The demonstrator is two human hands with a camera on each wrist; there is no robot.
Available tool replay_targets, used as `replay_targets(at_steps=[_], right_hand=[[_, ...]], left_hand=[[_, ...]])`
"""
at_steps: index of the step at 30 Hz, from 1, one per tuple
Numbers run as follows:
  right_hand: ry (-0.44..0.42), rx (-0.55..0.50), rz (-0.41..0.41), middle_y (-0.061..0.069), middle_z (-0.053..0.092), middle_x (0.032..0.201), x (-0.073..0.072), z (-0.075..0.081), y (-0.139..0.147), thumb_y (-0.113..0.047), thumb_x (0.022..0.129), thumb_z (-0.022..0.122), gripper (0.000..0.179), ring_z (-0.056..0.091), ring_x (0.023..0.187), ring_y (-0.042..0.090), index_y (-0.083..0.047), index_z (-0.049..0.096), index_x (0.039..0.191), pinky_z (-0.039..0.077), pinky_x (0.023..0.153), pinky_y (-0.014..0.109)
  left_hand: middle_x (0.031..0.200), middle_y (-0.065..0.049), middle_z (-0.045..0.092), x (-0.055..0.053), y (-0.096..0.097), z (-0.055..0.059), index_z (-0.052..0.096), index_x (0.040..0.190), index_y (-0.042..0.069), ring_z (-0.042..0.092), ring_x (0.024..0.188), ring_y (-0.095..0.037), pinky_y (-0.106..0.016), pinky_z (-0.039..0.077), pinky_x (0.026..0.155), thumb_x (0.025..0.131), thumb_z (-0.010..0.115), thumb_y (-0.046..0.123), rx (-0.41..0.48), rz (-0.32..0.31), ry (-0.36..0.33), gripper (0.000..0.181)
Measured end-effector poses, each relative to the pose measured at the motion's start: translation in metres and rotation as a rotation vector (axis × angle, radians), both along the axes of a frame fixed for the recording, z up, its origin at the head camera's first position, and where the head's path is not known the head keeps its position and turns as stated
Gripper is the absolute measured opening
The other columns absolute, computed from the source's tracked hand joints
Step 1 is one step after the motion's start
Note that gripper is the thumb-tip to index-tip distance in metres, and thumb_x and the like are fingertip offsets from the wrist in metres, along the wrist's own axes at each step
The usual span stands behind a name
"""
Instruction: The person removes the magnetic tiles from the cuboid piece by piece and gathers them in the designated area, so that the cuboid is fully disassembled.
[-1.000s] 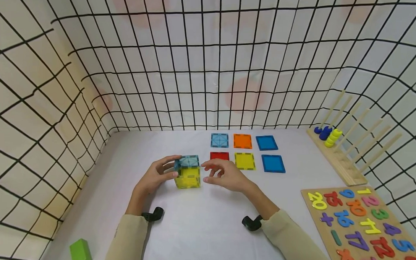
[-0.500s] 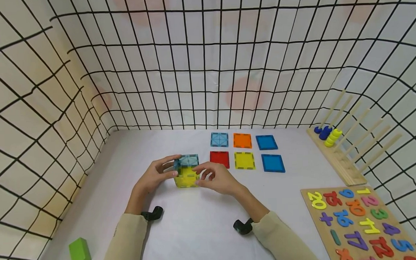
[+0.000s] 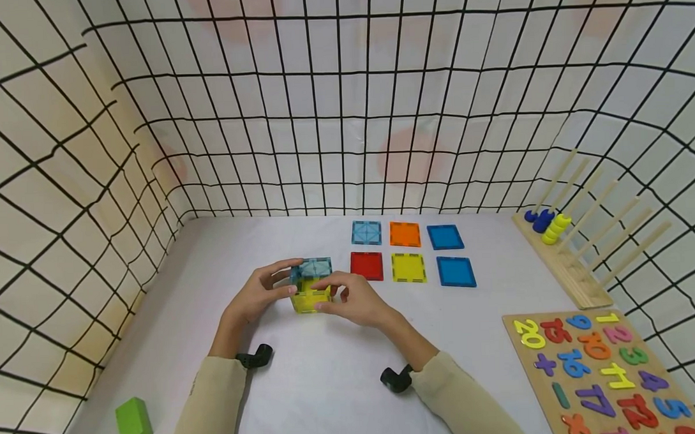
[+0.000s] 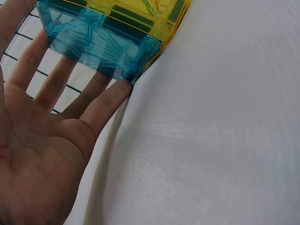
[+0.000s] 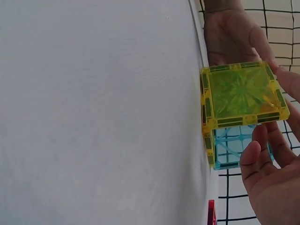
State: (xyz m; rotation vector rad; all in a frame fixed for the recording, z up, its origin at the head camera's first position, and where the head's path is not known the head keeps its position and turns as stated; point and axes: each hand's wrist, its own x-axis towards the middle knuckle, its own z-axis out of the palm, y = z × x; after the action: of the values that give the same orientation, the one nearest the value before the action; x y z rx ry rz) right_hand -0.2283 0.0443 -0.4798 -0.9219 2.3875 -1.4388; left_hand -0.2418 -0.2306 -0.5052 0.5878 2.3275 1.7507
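Observation:
A small open-topped box of clear magnetic tiles [image 3: 311,301] stands on the white cloth, with yellow tiles at its front and floor and light blue ones at its back and left. My left hand [image 3: 261,293] grips its left side, thumb at the front corner and index finger along the back top edge. In the left wrist view, that hand's fingers [image 4: 105,105] lie against the blue tile [image 4: 93,40]. My right hand [image 3: 356,300] pinches the top edge of the yellow front tile [image 5: 243,93], thumb outside; its other fingers [image 5: 253,154] are loosely curled.
Loose tiles lie flat behind and to the right, among them red [image 3: 366,266], yellow [image 3: 408,268] and orange [image 3: 405,234]. A wooden peg stand [image 3: 567,267] and number board [image 3: 594,355] occupy the right. A green block [image 3: 133,422] sits front left. Black grid walls surround the table.
My right hand has moved left from beside the box to its front tile, and its thumb and index finger have come onto that tile. The left hand has stayed in place.

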Motion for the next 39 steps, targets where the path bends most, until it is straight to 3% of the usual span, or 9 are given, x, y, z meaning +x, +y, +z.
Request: replay_targets(at_steps=[5, 15, 25, 30, 35, 39], right_hand=[[0.010, -0.009, 0.003, -0.003, 0.071, 0.115, 0.000, 0.002, -0.005, -0.029, 0.094, 0.076, 0.034, 0.058, 0.099, 0.021, -0.017, 0.074, 0.126, 0.054, 0.074, 0.026], [0.057, 0.010, -0.021, -0.009, 0.069, 0.102, -0.001, -0.001, -0.012, -0.021, 0.099, 0.070, 0.022, 0.057, 0.091, 0.014, -0.023, 0.077, 0.120, 0.046, 0.068, 0.021], [0.081, 0.025, -0.082, -0.007, 0.072, 0.111, 0.003, 0.003, -0.005, -0.016, 0.099, 0.069, 0.023, 0.060, 0.098, 0.014, -0.019, 0.076, 0.120, 0.058, 0.080, 0.027], [0.080, 0.035, -0.118, -0.005, 0.069, 0.115, 0.003, 0.002, 0.003, -0.012, 0.100, 0.067, 0.028, 0.061, 0.100, 0.013, -0.021, 0.070, 0.127, 0.058, 0.083, 0.025], [0.092, 0.022, -0.141, -0.002, 0.059, 0.106, 0.002, 0.001, 0.013, -0.009, 0.101, 0.064, 0.047, 0.060, 0.097, 0.016, -0.024, 0.057, 0.145, 0.058, 0.079, 0.024], [0.048, -0.002, -0.146, 0.002, 0.055, 0.105, 0.004, 0.003, 0.024, -0.006, 0.101, 0.063, 0.055, 0.061, 0.096, 0.019, -0.024, 0.051, 0.152, 0.061, 0.075, 0.024]], left_hand=[[0.161, -0.007, 0.045, -0.001, -0.001, -0.001, 0.053, 0.150, 0.015, 0.033, 0.149, -0.052, -0.076, 0.030, 0.115, 0.098, 0.067, 0.008, 0.003, -0.020, 0.023, 0.055], [0.161, -0.008, 0.044, -0.001, -0.001, 0.000, 0.052, 0.151, 0.017, 0.034, 0.149, -0.051, -0.074, 0.031, 0.115, 0.098, 0.069, 0.017, 0.010, -0.044, 0.018, 0.056], [0.162, -0.007, 0.043, 0.000, -0.001, 0.001, 0.052, 0.151, 0.014, 0.034, 0.149, -0.051, -0.073, 0.033, 0.115, 0.097, 0.071, 0.014, 0.014, -0.032, 0.013, 0.057], [0.162, -0.008, 0.043, 0.000, -0.001, 0.000, 0.052, 0.151, 0.014, 0.034, 0.149, -0.049, -0.072, 0.031, 0.117, 0.094, 0.073, 0.008, 0.044, -0.041, 0.007, 0.060], [0.160, -0.008, 0.042, -0.003, 0.000, -0.002, 0.050, 0.151, 0.011, 0.039, 0.146, -0.041, -0.067, 0.032, 0.120, 0.087, 0.078, -0.002, 0.071, -0.072, 0.029, 0.071], [0.155, -0.009, 0.043, -0.004, 0.001, -0.002, 0.051, 0.149, 0.010, 0.044, 0.139, -0.036, -0.062, 0.035, 0.120, 0.082, 0.084, 0.000, 0.054, -0.049, 0.058, 0.075]])
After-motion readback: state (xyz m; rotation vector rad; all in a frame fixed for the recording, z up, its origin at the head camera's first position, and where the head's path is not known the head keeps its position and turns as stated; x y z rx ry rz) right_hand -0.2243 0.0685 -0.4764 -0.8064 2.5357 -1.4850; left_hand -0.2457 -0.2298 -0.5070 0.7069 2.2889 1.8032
